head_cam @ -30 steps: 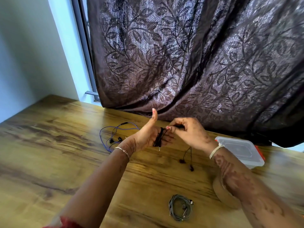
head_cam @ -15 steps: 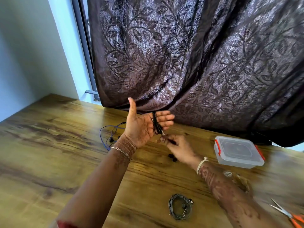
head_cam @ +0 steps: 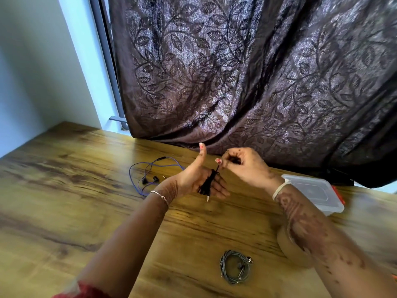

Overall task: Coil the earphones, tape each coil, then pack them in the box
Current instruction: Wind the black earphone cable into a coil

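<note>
Our right forearm [head_cam: 311, 237] hides much of the tape roll [head_cam: 286, 249]. The black earphones [head_cam: 207, 183] loop round the straight fingers of our left hand [head_cam: 193, 179] over the table [head_cam: 86, 201], plug dangling; our right hand [head_cam: 242, 166] pinches the cord's loose end.

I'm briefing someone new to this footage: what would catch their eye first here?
The dark leaf-patterned curtain fills the background behind the wooden table. Mid-frame, the left hand, thumb up, has black earphones wound around its straight fingers while the right hand pinches the cable. A grey coiled pair lies nearer the viewer, loose blue earphones further left.
</note>
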